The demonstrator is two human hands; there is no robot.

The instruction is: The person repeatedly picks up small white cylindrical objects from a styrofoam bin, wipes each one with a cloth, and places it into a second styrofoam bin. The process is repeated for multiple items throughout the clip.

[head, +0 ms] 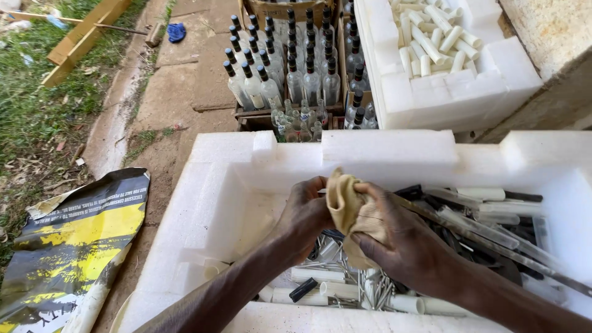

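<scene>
Both my hands are over a white foam box (pixel 216 179). My right hand (pixel 401 243) is closed around a tan cloth (pixel 348 206), bunched up between the two hands. My left hand (pixel 305 216) grips something thin at the cloth's left side; the item itself is hidden by the cloth and fingers. Beneath the hands, the box holds several white tubes (pixel 320 274), black caps (pixel 303 290), thin metal rods and clear tubes (pixel 487 231).
A second white foam box (pixel 444 98) with several white cylinders stands behind. Crates of clear glass bottles with black caps (pixel 290 68) sit on the paving. A yellow and black printed sack (pixel 74 246) lies at the left, with grass and wooden planks (pixel 80 37) beyond.
</scene>
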